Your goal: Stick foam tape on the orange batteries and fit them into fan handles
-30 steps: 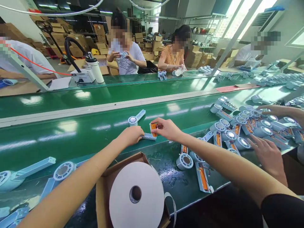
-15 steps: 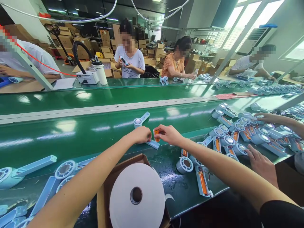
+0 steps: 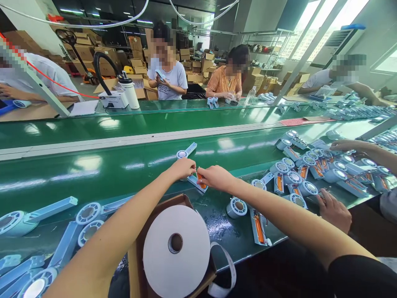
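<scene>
My right hand [image 3: 214,177] is closed on an orange battery [image 3: 202,185], holding it low at the open handle of a light-blue housing [image 3: 192,179]. Just left of it, my left hand [image 3: 182,168] is pinched shut above the same handle; what its fingertips hold is too small to make out, and the hand hides part of the housing. Beyond my left hand lies another light-blue housing [image 3: 182,154] with a round vented head. In front of me a big white roll [image 3: 176,252] sits in a cardboard box [image 3: 135,265], a loose white strip [image 3: 231,265] hanging from it.
Several housings with orange batteries [image 3: 259,227] crowd the right side, where another person's hands [image 3: 335,211] work. More housings [image 3: 66,244] lie at left. A green conveyor belt [image 3: 124,178] runs across, with people seated beyond it.
My right hand has lowered the orange battery from above the handle down to it, moving slightly left. My left hand stays close by. The strip from the white roll now hangs further out.
</scene>
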The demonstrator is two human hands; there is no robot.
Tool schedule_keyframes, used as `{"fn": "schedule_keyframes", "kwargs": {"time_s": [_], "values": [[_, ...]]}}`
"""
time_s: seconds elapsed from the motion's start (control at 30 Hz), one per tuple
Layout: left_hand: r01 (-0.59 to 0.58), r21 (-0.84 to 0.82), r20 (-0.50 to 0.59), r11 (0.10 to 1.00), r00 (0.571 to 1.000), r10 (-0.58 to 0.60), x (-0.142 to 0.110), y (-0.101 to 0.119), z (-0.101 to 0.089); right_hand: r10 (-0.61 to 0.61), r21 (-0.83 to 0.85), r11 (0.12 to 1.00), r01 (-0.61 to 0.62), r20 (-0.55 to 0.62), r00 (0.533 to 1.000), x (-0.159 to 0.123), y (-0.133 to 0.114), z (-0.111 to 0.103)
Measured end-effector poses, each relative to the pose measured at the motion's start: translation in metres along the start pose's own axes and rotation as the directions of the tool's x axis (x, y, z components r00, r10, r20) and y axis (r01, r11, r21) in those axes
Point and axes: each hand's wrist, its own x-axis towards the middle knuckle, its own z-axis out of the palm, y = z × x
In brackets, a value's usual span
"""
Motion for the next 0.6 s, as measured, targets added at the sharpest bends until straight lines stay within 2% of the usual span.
{"fn": "schedule_keyframes", "kwargs": {"time_s": [0.13, 0.27, 0.47, 0.53, 0.6], "values": [[-0.017, -0.05, -0.044, 0.999, 0.999, 0.015, 0.003, -0.001, 0.004, 0.031, -0.083, 0.996, -0.024, 0.083, 0.996, 0.003, -0.015, 0.0], [-0.021, -0.096, -0.063, 0.995, 0.998, 0.015, 0.005, 0.0, 0.006, 0.082, -0.108, 0.992, -0.069, 0.116, 0.99, 0.007, -0.023, -0.001], [0.023, -0.106, -0.096, 0.994, 0.995, -0.034, 0.008, 0.019, -0.002, 0.105, -0.097, 0.991, -0.091, 0.145, 0.984, 0.008, -0.027, -0.006], [0.049, -0.106, -0.144, 0.993, 0.987, -0.064, 0.0, 0.029, -0.01, 0.097, -0.094, 0.992, -0.084, 0.143, 0.985, 0.008, -0.029, -0.008], [0.075, -0.11, -0.222, 0.991, 0.97, -0.098, -0.022, 0.039, -0.017, 0.096, -0.094, 0.992, -0.083, 0.139, 0.986, 0.008, -0.029, -0.009]]}}
